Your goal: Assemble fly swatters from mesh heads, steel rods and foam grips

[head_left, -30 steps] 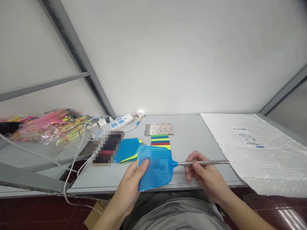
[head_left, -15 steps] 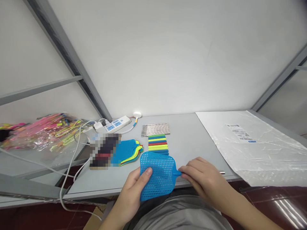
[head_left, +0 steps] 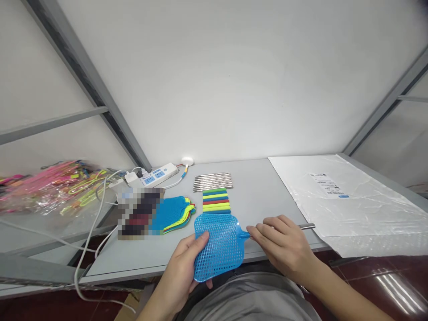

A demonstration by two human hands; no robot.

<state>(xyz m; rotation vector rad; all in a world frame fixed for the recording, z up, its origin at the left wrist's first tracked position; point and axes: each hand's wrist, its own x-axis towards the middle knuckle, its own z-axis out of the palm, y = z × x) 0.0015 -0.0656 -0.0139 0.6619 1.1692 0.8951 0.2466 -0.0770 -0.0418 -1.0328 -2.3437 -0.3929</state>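
Note:
A blue perforated fly swatter head (head_left: pixel 220 249) is held over the table's front edge. My left hand (head_left: pixel 187 263) grips its left side, thumb on top and fingers beneath. My right hand (head_left: pixel 284 243) is closed round a silver metal rod (head_left: pixel 306 226) whose far end sticks out to the right. The rod's other end meets the neck of the blue head, where my fingers hide part of the joint. Just beyond lie several coloured handle tubes (head_left: pixel 216 201) in a row, with several metal rods (head_left: pixel 212 181) behind them.
Left of the tubes is a stack of swatter heads (head_left: pixel 172 214), partly covered by a blurred patch. A power strip (head_left: pixel 160 174) with white cables stands behind it. Bagged colourful items (head_left: pixel 56 185) lie far left. A white bubble mailer (head_left: pixel 341 205) covers the table's right side.
My right hand has shifted slightly up with the rod, and more of the rod shows at the right. The swatter head has tilted a little. The camera view has moved slightly.

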